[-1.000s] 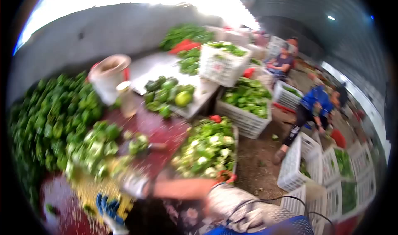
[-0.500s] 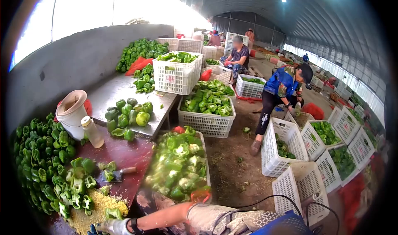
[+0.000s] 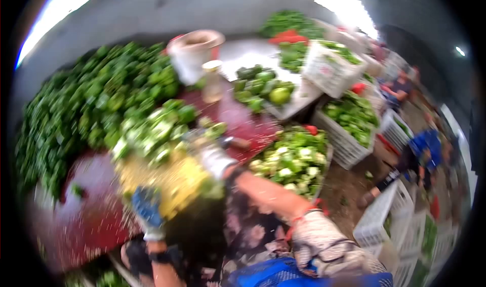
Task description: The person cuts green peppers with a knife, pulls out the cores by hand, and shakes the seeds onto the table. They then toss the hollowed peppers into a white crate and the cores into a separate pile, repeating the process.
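My left hand (image 3: 147, 208), in a white glove with blue coating, is at the near edge of a heap of yellowish pepper seeds (image 3: 162, 178); nothing shows clearly in its fingers, which look extended. My right hand (image 3: 215, 158), in a whitish glove, reaches across to the cut green peppers (image 3: 157, 130). Beside it is the brown handle of a knife (image 3: 237, 142); motion blur hides whether its fingers touch the knife. A large pile of whole green peppers (image 3: 101, 94) lies beyond the cut ones on the dark red tabletop (image 3: 96, 201).
A white bucket (image 3: 187, 59) and a capped bottle (image 3: 211, 84) stand at the back. A crate of cored peppers (image 3: 293, 160) sits right of the table; more white crates (image 3: 331, 74) stand beyond. A person in blue (image 3: 424, 150) works at the right.
My view has swung left and down over the table, with heavy blur. My left hand has come into view. My right hand has moved from the bottom edge to beside the knife.
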The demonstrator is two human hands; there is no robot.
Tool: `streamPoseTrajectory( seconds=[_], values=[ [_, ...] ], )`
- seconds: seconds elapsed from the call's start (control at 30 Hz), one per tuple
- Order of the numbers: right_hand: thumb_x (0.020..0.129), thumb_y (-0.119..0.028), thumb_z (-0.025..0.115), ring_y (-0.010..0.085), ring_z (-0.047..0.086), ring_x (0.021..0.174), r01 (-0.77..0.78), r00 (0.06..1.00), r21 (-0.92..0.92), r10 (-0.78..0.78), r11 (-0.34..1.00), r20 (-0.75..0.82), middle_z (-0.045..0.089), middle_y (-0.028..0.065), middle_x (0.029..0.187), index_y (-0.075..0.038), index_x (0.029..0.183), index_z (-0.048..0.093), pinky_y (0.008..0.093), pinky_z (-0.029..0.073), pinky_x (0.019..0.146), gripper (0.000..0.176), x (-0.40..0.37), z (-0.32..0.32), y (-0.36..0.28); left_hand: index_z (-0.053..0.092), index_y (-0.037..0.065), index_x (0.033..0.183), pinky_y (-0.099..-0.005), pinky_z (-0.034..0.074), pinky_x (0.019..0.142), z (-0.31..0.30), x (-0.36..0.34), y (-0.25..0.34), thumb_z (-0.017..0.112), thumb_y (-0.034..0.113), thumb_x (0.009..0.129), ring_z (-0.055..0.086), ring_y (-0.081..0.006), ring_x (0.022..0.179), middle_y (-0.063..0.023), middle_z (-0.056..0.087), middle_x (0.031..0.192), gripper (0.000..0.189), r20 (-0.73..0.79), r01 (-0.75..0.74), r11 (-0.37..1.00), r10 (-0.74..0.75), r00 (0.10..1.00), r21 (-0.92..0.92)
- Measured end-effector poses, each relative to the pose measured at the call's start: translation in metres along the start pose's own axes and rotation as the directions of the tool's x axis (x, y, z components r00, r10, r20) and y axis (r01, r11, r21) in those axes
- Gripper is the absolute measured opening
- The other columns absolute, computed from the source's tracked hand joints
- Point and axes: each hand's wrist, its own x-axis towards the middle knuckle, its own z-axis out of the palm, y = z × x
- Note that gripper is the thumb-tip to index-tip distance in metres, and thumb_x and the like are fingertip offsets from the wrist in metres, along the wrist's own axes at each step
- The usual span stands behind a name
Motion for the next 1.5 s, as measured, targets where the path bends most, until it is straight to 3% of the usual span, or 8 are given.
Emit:
streamPoseTrajectory(
  seconds=[0.03,0.37,0.5,0.57,0.67,0.83,0.93,1.5],
  values=[
    [0.089,-0.013,0.057,0.0369,0.057,0.115,-0.088,0.996,-0.089,0.086,0.992,-0.027,0.061,0.0187,0.122,-0.003,0.128,0.053,0.0446,0.045,0.1,0.04,0.0,0.001,-0.015,0.051,0.008,0.138,-0.0513,0.038,0.111,-0.001,0.004,0.0,0.046,0.038,0.103,0.054,-0.0285,0.119,-0.0086,0.058,0.13,0.047,-0.029,-0.021,0.996,0.019,0.999,-0.086],
    [0.094,-0.03,0.058,0.0366,0.056,0.121,-0.188,0.935,-0.116,0.214,0.975,0.283,0.059,0.0192,0.133,-0.016,0.142,0.046,0.0404,0.042,0.107,0.052,0.005,0.046,-0.038,0.049,0.005,0.137,-0.0481,0.046,0.1,-0.018,-0.007,0.01,0.055,0.038,0.097,0.054,-0.0302,0.115,-0.0127,0.052,0.128,0.053,-0.227,-0.011,0.999,0.018,0.974,0.034],
    [0.088,-0.027,0.065,0.025,0.068,0.095,-0.143,0.947,0.261,0.055,0.955,0.317,0.069,0.0158,0.107,-0.01,0.118,0.066,0.0375,0.053,0.085,0.034,0.001,0.022,-0.055,0.055,0.008,0.132,-0.0428,0.049,0.098,-0.014,-0.013,0.023,0.05,0.034,0.1,0.06,-0.0263,0.108,-0.0085,0.059,0.122,0.042,-0.264,-0.052,0.995,0.074,0.962,0.088],
    [0.089,-0.027,0.064,0.0309,0.064,0.111,-0.484,0.472,0.082,0.181,0.871,0.863,0.066,0.0191,0.121,-0.006,0.135,0.056,0.0387,0.051,0.098,0.051,-0.001,-0.004,-0.089,0.055,0.008,0.132,-0.0418,0.05,0.098,-0.006,-0.014,0.031,0.05,0.035,0.1,0.06,-0.0256,0.106,-0.0085,0.059,0.121,0.042,-0.287,-0.023,0.998,0.041,0.957,0.063],
    [0.084,-0.022,0.061,0.0309,0.069,0.091,0.098,0.569,0.41,-0.389,0.907,0.725,0.072,0.0167,0.102,-0.001,0.121,0.065,0.0408,0.054,0.08,0.042,-0.063,0.054,-0.078,0.054,0.006,0.133,-0.0411,0.051,0.096,0.005,-0.015,0.044,0.051,0.032,0.1,0.061,-0.0256,0.104,-0.0101,0.06,0.119,0.042,-0.305,-0.006,0.999,0.022,0.952,0.053],
    [0.079,-0.02,0.064,0.0288,0.069,0.088,0.149,0.156,0.144,-0.167,0.978,0.974,0.074,0.0074,0.1,-0.01,0.101,0.074,0.0421,0.054,0.076,0.027,-0.121,0.172,-0.071,0.054,0.004,0.133,-0.0405,0.053,0.094,0.003,-0.022,0.062,0.05,0.03,0.101,0.063,-0.0259,0.102,-0.0112,0.062,0.119,0.041,-0.249,-0.05,0.999,0.051,0.967,0.012],
    [0.093,-0.021,0.049,0.0242,0.067,0.098,0.338,0.312,0.183,-0.293,0.923,0.904,0.07,0.0143,0.109,-0.004,0.111,0.07,0.0364,0.05,0.089,0.032,-0.21,0.348,0.053,0.053,0.003,0.134,-0.0405,0.053,0.094,-0.012,-0.027,0.071,0.049,0.028,0.102,0.065,-0.0255,0.103,-0.0108,0.065,0.118,0.04,-0.219,-0.069,0.996,0.056,0.974,-0.049],
    [0.092,-0.02,0.051,0.0238,0.067,0.094,-0.113,0.352,-0.267,0.29,0.957,0.89,0.071,0.0131,0.103,-0.005,0.107,0.069,0.0374,0.05,0.086,0.028,-0.193,0.324,0.098,0.049,0.006,0.138,-0.0413,0.051,0.089,-0.001,-0.037,0.086,0.049,0.03,0.101,0.061,-0.0232,0.099,-0.0099,0.059,0.118,0.045,-0.408,0.204,0.965,-0.12,0.905,0.168]
  ],
)
